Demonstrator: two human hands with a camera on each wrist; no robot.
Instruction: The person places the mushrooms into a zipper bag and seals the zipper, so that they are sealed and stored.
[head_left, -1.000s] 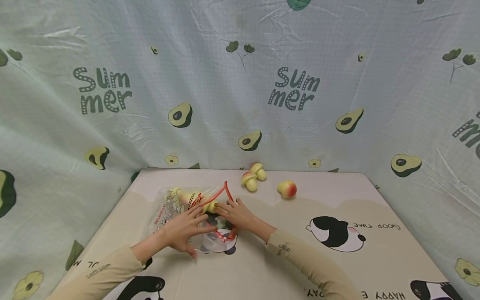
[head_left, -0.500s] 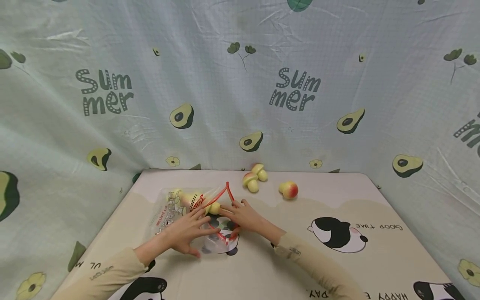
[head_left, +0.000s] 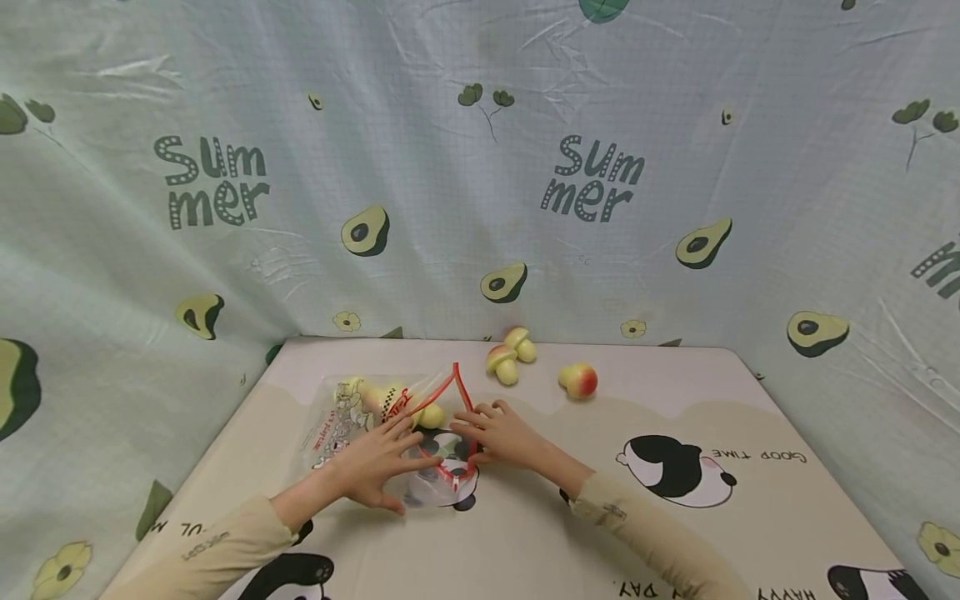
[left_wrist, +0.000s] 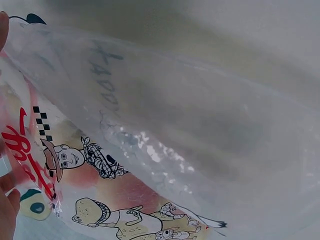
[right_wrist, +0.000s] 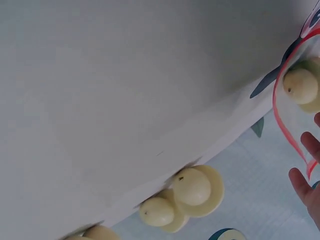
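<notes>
A clear plastic bag [head_left: 337,425] with printed cartoon figures lies on the table, its red-edged mouth [head_left: 462,390] gaping to the right. Across its near side rests my left hand [head_left: 371,467], fingers spread. Inside, pale yellow toy mushrooms with reddish caps show through the film; one mushroom's stem [head_left: 431,417] points toward the mouth, also a mushroom [right_wrist: 301,86] in the right wrist view. My right hand [head_left: 504,435] is at the mouth with loosely bent fingers and nothing in them. The left wrist view is mostly filled by the printed film [left_wrist: 120,175].
Two toy mushrooms, one [head_left: 502,365] in front of another [head_left: 520,343], lie at the table's back edge. A third mushroom [head_left: 578,381] with a red cap lies to their right. The table [head_left: 540,533] has printed pandas; an avocado-print curtain [head_left: 420,167] stands behind it.
My right hand has drawn back to the right, its fingertips coming away from the mushroom in the bag. My left hand has stayed almost still on the bag.
</notes>
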